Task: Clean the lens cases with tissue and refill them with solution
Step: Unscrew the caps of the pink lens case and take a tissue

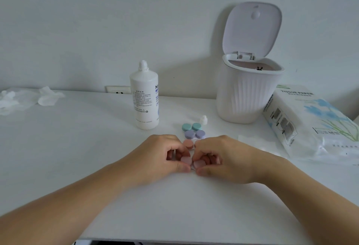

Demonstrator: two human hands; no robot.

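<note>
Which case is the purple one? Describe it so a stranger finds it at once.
Start at the tall white bottle standing on the table; just right of its base, a column of small two-cap cases runs toward the hands. The purple case is second from the back, between the green case and the orange case. Its lilac caps set it apart.

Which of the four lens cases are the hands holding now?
The pink lens case, nearest the table's front edge. Both hands grip its caps: left hand, right hand. The orange, purple and green cases lie untouched behind it.
</note>
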